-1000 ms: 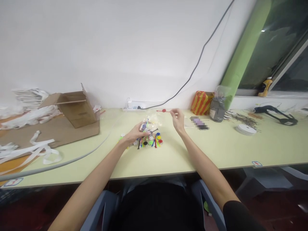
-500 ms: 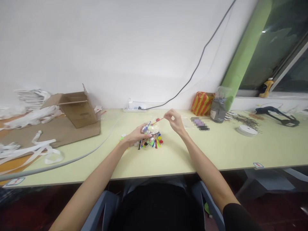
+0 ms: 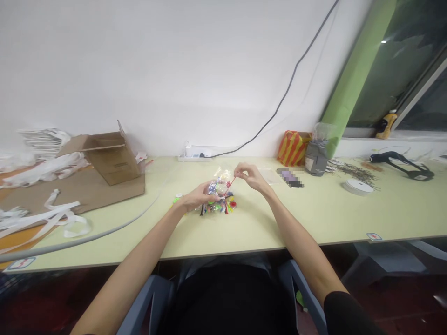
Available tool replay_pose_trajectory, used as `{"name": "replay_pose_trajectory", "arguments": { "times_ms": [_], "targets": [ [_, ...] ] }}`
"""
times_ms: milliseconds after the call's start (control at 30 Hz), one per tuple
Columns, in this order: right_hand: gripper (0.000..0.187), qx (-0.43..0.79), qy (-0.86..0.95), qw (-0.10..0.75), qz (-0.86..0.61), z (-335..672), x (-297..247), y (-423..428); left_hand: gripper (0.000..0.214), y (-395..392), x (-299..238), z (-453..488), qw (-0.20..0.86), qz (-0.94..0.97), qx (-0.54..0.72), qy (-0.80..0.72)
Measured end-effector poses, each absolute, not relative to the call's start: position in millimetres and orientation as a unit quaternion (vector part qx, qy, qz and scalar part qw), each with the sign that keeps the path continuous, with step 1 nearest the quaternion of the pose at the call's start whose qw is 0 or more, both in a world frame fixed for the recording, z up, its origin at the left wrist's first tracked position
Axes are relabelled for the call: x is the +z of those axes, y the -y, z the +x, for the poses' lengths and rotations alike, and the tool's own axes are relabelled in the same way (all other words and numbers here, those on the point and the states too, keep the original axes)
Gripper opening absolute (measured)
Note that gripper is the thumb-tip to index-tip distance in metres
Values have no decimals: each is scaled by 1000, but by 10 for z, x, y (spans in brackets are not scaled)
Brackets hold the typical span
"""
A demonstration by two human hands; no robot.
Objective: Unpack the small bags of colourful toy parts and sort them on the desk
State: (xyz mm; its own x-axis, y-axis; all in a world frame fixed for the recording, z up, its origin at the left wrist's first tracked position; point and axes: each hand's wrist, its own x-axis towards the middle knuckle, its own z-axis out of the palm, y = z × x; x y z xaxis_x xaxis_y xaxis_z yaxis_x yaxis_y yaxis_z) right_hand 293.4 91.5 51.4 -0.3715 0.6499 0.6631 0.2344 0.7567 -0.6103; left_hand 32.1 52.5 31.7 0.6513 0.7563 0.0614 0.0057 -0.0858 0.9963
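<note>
Now, L hand [image 3: 199, 199]: clamped on clear bag [image 3: 217, 188].
R hand [image 3: 248, 177]: pinched on red stick [image 3: 231, 181], just above bag.
Desk edge [image 3: 223, 255]: well below both hands.

Our left hand [image 3: 199, 199] and right hand [image 3: 250, 178] work close together above the clear bag of coloured plastic pieces [image 3: 218, 204], and the red plastic stick [image 3: 231, 180] bridges the narrow gap between them. Straight ahead, the bag blocks the way across the pale yellow desk [image 3: 279, 223]. The widest passage runs along the desk's near edge. To the right, a hand could pass between the blurred phone [image 3: 289, 177] and the roll of white tape [image 3: 358, 187]. To the left, a low grey flexible tube [image 3: 104, 237] crosses the route to the cardboard box [image 3: 111, 158].
</note>
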Motion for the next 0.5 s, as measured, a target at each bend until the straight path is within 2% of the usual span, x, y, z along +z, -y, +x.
{"name": "replay_pose_trajectory", "arguments": {
  "times_ms": [267, 433, 500],
  "targets": [
    [18, 255, 796, 473, -279, 2787, 506, -824, 82, -466, 379, 328, 637, 672, 265, -269],
    [28, 194, 667, 619, -368, 2846, 346, -1009, 81, -559, 330, 327, 632, 636, 352, -268],
    [30, 164, 620, 637, -428, 2878, 208, -1116, 81, -618, 298, 328, 612, 619, 411, -269]
  ]
}}
